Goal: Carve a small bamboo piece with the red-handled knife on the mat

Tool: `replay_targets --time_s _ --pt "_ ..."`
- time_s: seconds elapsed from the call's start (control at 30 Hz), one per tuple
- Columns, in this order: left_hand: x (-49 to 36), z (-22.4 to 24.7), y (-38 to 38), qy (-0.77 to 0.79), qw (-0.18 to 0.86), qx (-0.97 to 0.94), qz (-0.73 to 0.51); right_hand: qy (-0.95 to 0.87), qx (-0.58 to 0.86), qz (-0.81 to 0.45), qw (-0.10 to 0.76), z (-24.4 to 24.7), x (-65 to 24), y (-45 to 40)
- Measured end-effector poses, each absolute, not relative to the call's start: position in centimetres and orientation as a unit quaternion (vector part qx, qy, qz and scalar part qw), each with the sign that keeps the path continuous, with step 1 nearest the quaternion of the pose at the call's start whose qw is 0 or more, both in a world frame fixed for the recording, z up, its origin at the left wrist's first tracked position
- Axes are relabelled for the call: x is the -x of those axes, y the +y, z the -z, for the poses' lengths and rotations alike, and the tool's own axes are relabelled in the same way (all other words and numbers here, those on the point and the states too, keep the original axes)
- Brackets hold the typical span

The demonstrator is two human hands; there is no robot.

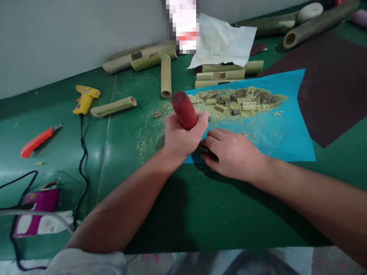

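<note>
My left hand (182,135) is closed around a thick red handle (184,109) that points up toward me. The tool's working end is hidden behind the hand, so its kind does not show. Beside it, my right hand (236,152) has its fingers bent over a dark piece of bamboo (210,149), mostly covered by the fingers. Both hands are at the near left part of a blue sheet (286,141). Pale shavings and cut bamboo chips (235,102) lie heaped on that sheet, just beyond my hands.
To the left lie a yellow glue gun (86,100), an orange-handled knife (40,141) and a purple packet (43,206) among cables. Bamboo tubes (166,76) rest along the back. A dark brown sheet (329,88) covers the right side of the green table (229,214).
</note>
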State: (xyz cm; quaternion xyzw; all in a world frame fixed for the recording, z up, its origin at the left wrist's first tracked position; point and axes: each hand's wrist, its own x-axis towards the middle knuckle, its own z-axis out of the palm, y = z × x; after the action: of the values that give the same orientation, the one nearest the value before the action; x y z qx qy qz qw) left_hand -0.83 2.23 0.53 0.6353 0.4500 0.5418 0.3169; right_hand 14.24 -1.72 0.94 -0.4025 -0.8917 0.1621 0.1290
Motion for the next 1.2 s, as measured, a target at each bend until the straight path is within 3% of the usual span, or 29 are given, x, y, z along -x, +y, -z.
replay_targets --time_s 0.77,1.2 --pt "0.73 0.03 2.69 0.433 0.321 -0.569 -0.621 -0.89 0.42 -0.146 0.102 -1.47 -14.03 -1.65" --pt "0.94 -0.01 2.77 0.448 0.307 -0.616 -0.571 -0.896 0.404 -0.139 0.125 -0.97 -14.08 -1.65"
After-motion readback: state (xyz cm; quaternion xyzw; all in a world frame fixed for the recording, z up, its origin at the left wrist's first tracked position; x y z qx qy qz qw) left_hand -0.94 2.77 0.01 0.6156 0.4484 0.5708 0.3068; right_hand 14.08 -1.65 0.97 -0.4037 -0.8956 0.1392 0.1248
